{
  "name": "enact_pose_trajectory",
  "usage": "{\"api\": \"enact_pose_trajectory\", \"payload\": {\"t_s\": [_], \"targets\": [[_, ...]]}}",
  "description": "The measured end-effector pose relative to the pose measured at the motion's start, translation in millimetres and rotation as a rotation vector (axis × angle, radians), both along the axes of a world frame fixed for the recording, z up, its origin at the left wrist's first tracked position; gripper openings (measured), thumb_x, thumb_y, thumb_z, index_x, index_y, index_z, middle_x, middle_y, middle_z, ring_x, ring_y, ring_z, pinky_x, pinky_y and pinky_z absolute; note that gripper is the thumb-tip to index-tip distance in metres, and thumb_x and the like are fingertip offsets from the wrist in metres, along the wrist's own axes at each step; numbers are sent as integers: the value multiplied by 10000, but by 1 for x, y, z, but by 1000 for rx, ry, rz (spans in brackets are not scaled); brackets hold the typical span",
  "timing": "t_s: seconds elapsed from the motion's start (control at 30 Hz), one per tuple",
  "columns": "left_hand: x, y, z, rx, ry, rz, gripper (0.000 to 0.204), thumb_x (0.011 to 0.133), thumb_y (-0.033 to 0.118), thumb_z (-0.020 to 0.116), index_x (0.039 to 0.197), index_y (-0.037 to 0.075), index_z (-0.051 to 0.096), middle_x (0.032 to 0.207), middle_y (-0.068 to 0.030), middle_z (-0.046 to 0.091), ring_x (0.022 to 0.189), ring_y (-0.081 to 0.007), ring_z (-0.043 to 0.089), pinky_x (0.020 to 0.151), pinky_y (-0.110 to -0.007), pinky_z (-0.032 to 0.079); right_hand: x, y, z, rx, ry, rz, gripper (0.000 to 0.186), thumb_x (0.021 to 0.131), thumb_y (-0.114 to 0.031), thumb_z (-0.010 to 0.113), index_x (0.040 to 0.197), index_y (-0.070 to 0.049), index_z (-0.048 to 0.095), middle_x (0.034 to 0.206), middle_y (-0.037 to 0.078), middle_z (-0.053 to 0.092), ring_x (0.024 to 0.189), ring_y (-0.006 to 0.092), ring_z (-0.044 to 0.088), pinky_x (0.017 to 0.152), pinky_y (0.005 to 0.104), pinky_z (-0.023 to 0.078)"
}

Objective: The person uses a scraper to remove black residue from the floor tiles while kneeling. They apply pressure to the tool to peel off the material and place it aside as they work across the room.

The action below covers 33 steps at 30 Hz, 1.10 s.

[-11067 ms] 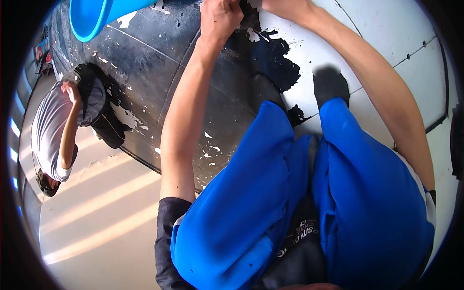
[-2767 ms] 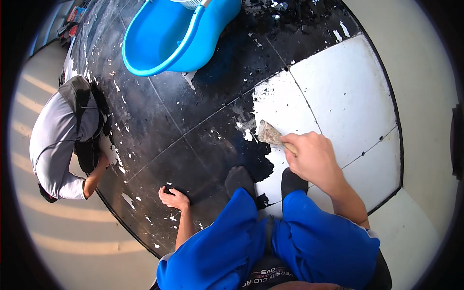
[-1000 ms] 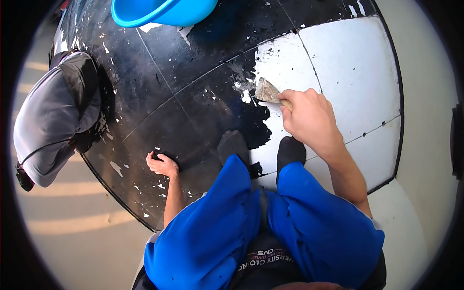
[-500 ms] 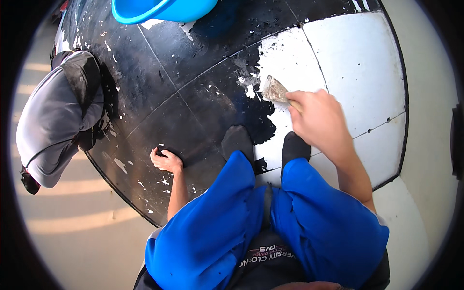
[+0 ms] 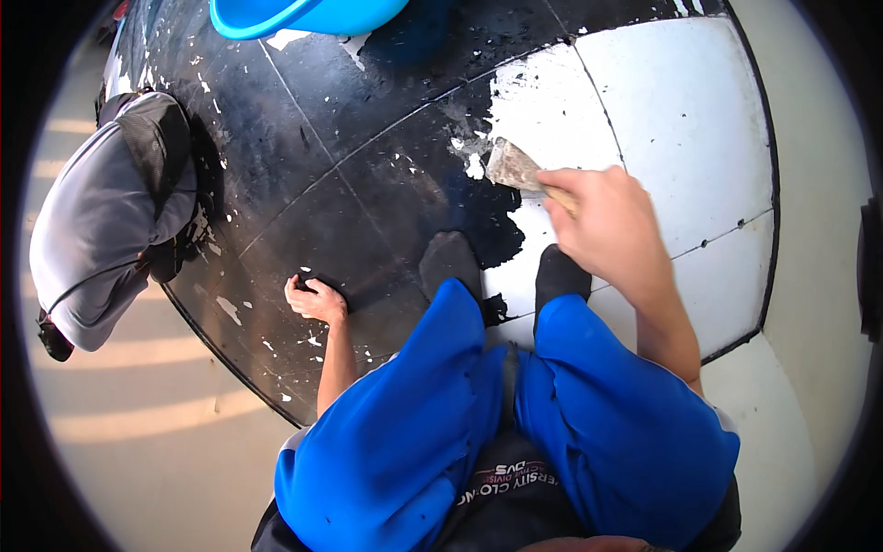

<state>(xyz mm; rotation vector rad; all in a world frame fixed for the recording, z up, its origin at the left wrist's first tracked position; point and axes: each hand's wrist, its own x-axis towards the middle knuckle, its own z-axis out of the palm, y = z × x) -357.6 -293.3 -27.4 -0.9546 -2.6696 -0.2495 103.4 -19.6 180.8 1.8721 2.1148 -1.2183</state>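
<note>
My right hand (image 5: 605, 219) is closed round the handle of a scraper (image 5: 515, 166) with a wide, stained blade. Its blade lies at the ragged border between the dark layer (image 5: 377, 198) and the white tiles (image 5: 681, 120). My left hand (image 5: 317, 301) is down on the dark surface to the left of my feet, fingers loosely bent and thumb apart. I can make out nothing in it. My two feet in dark socks stand between the hands, the left one on the dark layer (image 5: 450, 260), the right one on white (image 5: 563, 276).
A blue basin (image 5: 317, 17) stands on the dark surface at the far side. On the left, a person in a grey top (image 5: 110, 212) bends over near the floor's edge. Pale flakes (image 5: 229, 311) dot the dark area. A black seam (image 5: 775, 212) borders the tiles on the right.
The scraper's blade has shifted a little left, from the white tile onto the dark border, with my right hand following. My left hand stays in place.
</note>
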Motion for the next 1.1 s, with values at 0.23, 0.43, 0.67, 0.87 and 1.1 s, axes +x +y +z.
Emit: {"api": "enact_pose_trajectory", "payload": {"t_s": [0.23, 0.43, 0.67, 0.87, 1.1], "targets": [[2, 1, -2, -10, 13, -5, 379, 888, 184, 583, 1255, 87, 589, 1323, -103, 595, 1243, -339, 529, 1053, -505, 394, -5, 6, -17, 59, 22, 10, 260, 868, -147, 654, 1076, -61, 785, 876, 235, 732, 814, 404, 715, 762, 475, 579], [-2, -2, 0, 18, -8, -43, 364, 908, 214, 568, 1256, 110, 596, 1302, -97, 600, 1242, -344, 517, 1070, -502, 373, 8, -3, -9, 115, -67, 13, 277, 863, -154, 690, 1117, -92, 783, 879, 200, 745, 828, 407, 684, 838, 464, 557], [-3, -5, 1, 7, 32, -42, 368, 903, 204, 566, 1257, 111, 595, 1299, -106, 600, 1229, -341, 526, 1070, -500, 371, 5, -2, 8, 101, 50, -16, 256, 837, -98, 669, 1058, -43, 785, 785, 244, 712, 744, 420, 714, 727, 483, 579], [3, 2, -1, -9, -22, -11, 382, 893, 199, 583, 1262, 101, 594, 1345, -108, 581, 1265, -350, 510, 1052, -520, 385, -2, 13, -18, 33, -45, -11, 281, 846, -139, 678, 1092, -57, 785, 910, 245, 739, 833, 404, 714, 806, 469, 573], [-7, -5, -5, 8, 23, -87, 386, 880, 168, 590, 1259, 91, 592, 1317, -111, 598, 1246, -337, 532, 1063, -501, 384, 17, 13, -3, 49, 123, -200, 319, 857, -170, 672, 1145, -84, 779, 938, 228, 745, 988, 383, 697, 905, 476, 552]]}}
